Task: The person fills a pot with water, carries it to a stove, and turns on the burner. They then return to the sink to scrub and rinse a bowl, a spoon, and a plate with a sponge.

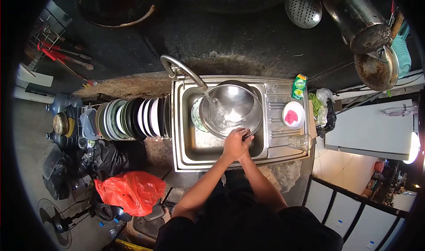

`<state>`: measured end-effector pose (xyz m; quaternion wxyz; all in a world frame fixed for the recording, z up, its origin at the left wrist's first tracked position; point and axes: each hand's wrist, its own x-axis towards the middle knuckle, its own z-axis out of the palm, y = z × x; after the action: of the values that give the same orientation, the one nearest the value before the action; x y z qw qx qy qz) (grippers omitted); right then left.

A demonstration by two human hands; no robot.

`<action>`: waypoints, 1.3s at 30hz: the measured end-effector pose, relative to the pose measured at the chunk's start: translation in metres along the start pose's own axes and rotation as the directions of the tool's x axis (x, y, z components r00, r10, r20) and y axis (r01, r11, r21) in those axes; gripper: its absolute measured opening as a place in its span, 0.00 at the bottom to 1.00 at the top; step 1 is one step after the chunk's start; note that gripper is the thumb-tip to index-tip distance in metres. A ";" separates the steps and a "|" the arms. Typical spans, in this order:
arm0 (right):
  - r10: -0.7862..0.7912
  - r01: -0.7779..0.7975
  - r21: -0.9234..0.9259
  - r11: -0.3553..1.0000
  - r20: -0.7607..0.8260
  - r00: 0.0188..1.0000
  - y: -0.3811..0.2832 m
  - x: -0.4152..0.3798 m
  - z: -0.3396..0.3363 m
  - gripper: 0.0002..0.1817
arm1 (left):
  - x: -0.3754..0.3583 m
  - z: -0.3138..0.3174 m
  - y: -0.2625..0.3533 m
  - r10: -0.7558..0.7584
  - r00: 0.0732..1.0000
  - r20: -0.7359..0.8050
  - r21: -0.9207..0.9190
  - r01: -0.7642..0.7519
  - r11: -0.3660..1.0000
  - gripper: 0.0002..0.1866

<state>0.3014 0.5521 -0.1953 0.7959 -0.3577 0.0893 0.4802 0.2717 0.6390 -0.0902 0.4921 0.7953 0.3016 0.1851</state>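
Note:
A large metal bowl [230, 107] sits tilted in the sink basin [199, 151], and water runs into it from the curved faucet [182, 68]. My left hand [234, 145] is at the bowl's near rim, its fingers bent over something dark and small. Just right of it, my right hand [246, 145] is pressed close, partly hidden by the left. What the fingers hold is too small to name. Under the bowl's left side, a green-patterned plate [196, 116] shows.
On the drainboard are a white bowl with a pink item [293, 115], a green soap pouch [299, 86] and a clear glass [300, 142]. Stacked plates [128, 118] stand left of the sink. A red plastic bag [132, 192] lies at lower left. Pots hang at upper right.

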 end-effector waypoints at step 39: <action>-0.591 0.388 -0.820 0.420 0.077 0.803 -0.004 0.019 -0.016 0.33 | 0.006 -0.055 -0.065 0.165 0.922 0.351 0.099 -0.212 0.972 0.25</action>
<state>0.3173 0.5536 -0.2141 0.6340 -0.7383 -0.1578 0.1678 0.2243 0.7016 -0.1233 0.4618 0.8721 0.1458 0.0708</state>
